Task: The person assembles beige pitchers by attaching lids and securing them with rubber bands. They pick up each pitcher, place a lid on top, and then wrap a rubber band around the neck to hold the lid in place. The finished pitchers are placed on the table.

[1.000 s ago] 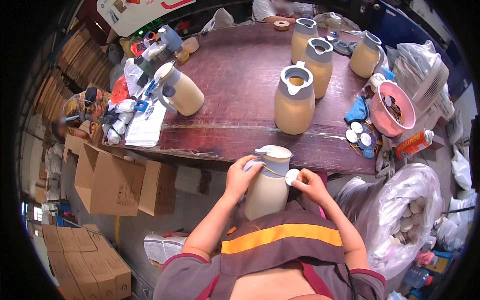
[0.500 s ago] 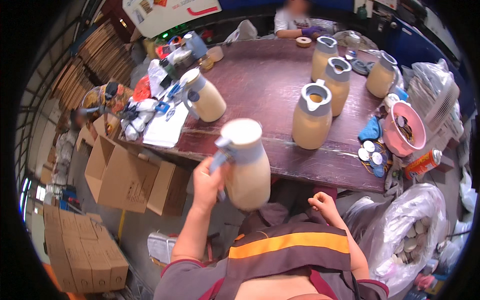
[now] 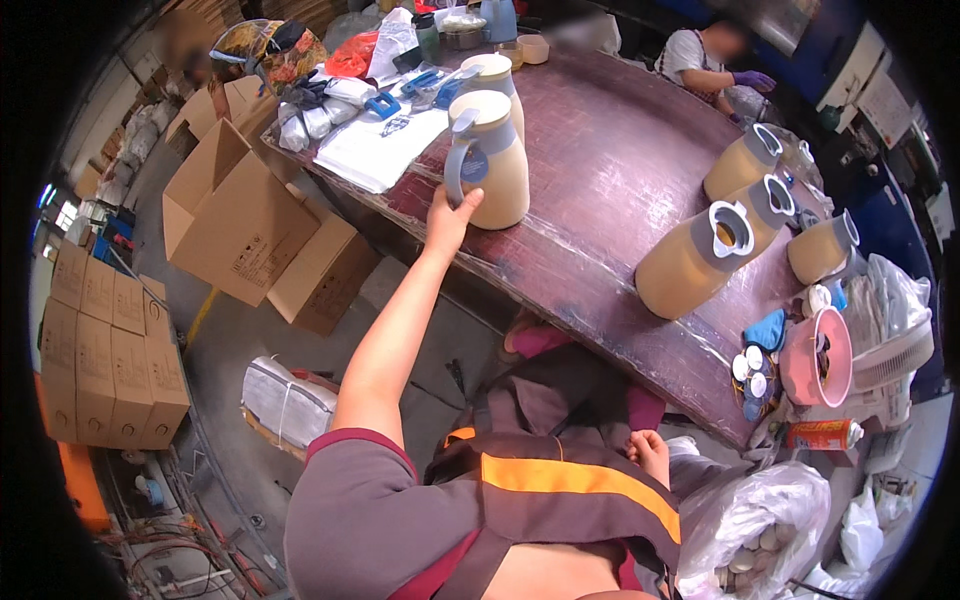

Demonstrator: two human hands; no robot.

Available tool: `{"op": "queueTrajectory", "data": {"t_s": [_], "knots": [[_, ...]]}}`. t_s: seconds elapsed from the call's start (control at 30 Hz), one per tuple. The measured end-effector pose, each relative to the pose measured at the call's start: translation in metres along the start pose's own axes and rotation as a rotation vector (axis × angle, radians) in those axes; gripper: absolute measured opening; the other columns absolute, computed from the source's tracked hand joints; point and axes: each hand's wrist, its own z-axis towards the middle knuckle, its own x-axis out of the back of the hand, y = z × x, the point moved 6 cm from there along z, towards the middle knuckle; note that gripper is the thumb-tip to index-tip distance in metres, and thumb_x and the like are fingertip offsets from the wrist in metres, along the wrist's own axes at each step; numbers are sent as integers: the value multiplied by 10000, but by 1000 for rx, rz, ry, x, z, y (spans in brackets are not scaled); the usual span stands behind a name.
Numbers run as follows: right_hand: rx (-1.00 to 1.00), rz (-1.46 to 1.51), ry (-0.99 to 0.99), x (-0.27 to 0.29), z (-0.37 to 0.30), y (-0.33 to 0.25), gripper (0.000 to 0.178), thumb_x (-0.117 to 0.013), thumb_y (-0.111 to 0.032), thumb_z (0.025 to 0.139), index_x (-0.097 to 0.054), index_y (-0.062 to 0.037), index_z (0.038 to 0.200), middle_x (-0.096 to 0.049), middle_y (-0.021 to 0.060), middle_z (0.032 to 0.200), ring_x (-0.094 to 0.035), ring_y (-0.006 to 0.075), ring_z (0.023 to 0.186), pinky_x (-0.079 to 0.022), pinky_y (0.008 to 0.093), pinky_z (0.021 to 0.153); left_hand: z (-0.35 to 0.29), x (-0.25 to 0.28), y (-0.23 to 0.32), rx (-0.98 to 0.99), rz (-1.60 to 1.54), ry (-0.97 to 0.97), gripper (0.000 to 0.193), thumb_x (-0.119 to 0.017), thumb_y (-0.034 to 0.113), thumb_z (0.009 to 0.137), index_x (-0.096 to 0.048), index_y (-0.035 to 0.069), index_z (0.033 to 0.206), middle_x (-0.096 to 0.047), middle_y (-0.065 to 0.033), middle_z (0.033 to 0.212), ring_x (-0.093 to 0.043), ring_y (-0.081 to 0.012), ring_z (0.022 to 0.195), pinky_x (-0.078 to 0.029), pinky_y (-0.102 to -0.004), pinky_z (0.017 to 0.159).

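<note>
Since the earlier frames, the cream plastic thermos jug with a white lid and grey handle (image 3: 488, 160) has been carried from the lap up and across to the upper centre of the frame and set upright on the dark reddish-brown wooden table (image 3: 600, 190). It is now stood just in front of a second capped cream jug (image 3: 497, 78), near the table's left edge. The left hand (image 3: 448, 218) is stretched out at full reach, with fingers touching the jug's base and lower handle; whether the grip is clamped or already loosening cannot be told. The right hand (image 3: 650, 452) is rested low at the lap, lower centre of the frame, well apart from the left, loosely curled, nothing seen held.

Progress, as judged: two jugs are capped and parked at the upper centre. Three open-topped cream jugs without lids (image 3: 745, 215) are left waiting at the upper right of the frame. Small white and blue caps (image 3: 752, 368) are lying at the table edge on the right, beside a pink plastic basin (image 3: 820, 358). So capping looks partly done, with about three jugs left.

Flat and opened cardboard boxes (image 3: 235, 225) are seen on the floor at the left. Another person's hand in a purple glove (image 3: 752, 80) is at the table's far side, top right.
</note>
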Motion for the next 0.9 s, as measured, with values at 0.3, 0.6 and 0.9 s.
{"op": "queueTrajectory", "data": {"t_s": [0.3,0.6,0.9], "knots": [[-98,-92,48,-31,-11,-12,124,-651,-158,882,-604,-52,927,-588,-14,723,-509,51,586,-403,183,541,-59,-57,-27,-347,618,-299,411,-668,317,822,-583,88,1152,-611,-121,1109,-558,-321,1076,-422,-428,930],[609,-489,196,-46,-3,-179,172,-631,-46,858,-594,-18,1024,-589,20,961,-551,96,825,-451,228,724,-37,-59,-56,-361,765,-61,632,-605,353,836,-407,107,1384,-470,-116,1373,-478,-272,1206,-347,-427,1014],[1131,-1166,563,-116,31,-351,534,-717,-200,817,-520,-56,1291,-366,228,1443,-329,373,1357,-270,441,1102,-38,-59,-59,-317,716,-89,398,-601,304,816,-607,115,1166,-558,-91,1262,-479,-265,1198,-355,-434,991]]}}
